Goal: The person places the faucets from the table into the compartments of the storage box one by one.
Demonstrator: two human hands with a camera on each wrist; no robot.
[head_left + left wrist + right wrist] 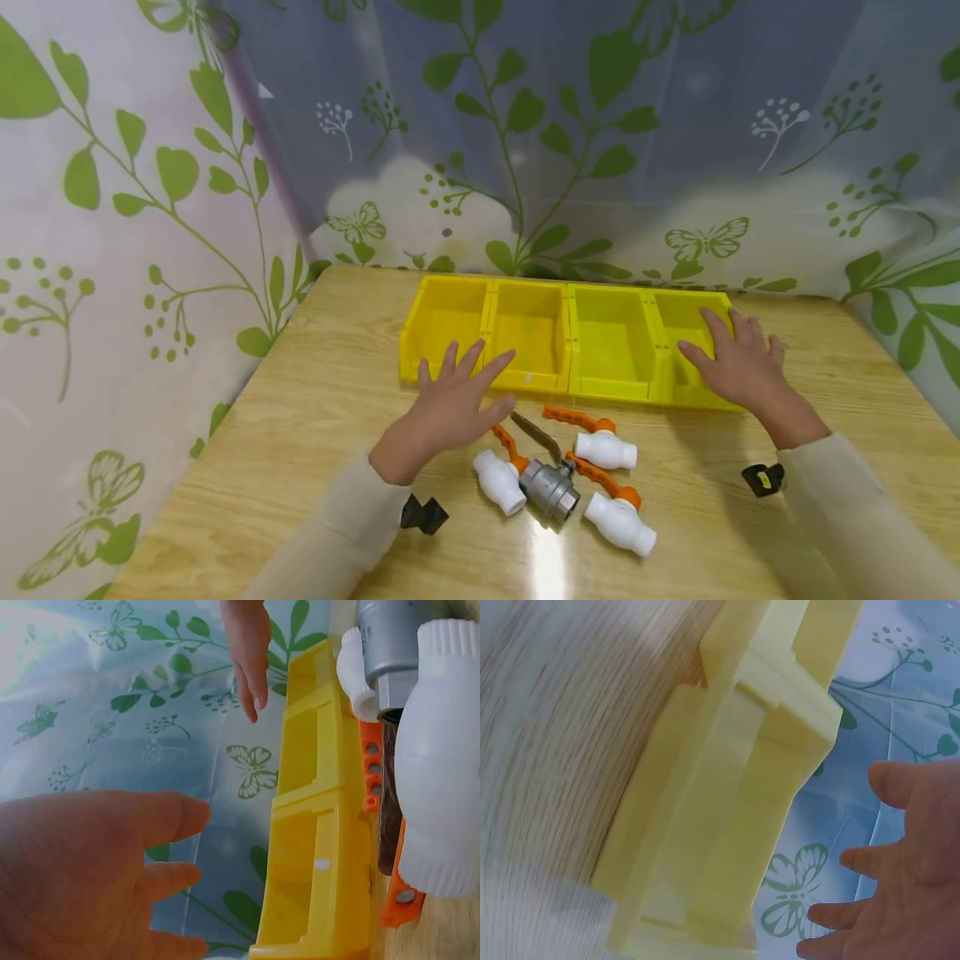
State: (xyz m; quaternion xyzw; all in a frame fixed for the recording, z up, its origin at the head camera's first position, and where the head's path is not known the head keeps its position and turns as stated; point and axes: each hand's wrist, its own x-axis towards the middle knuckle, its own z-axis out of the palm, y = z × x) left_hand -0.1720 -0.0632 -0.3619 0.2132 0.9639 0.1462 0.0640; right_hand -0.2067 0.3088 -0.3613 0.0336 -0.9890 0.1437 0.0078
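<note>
My left hand [450,408], fingers spread and holding nothing, hovers in front of the two left yellow bins [528,382]. My right hand [746,362] is over the rightmost yellow bin [701,398], fingers apart; the right wrist view shows this hand [900,877] beside the bin without gripping it. Close to my left hand lie a white ball valve [498,483] with an orange lever and a metal ball valve [551,490] with a brown lever. Two more white ball valves with orange levers, an upper one [606,450] and a lower one [621,523], lie to their right.
The yellow bins stand in a joined row towards the back of the wooden table [337,350]. Behind and to the left hang leaf-patterned curtains [480,167]. A black strap piece [423,515] is at the left wrist, another [763,479] at the right.
</note>
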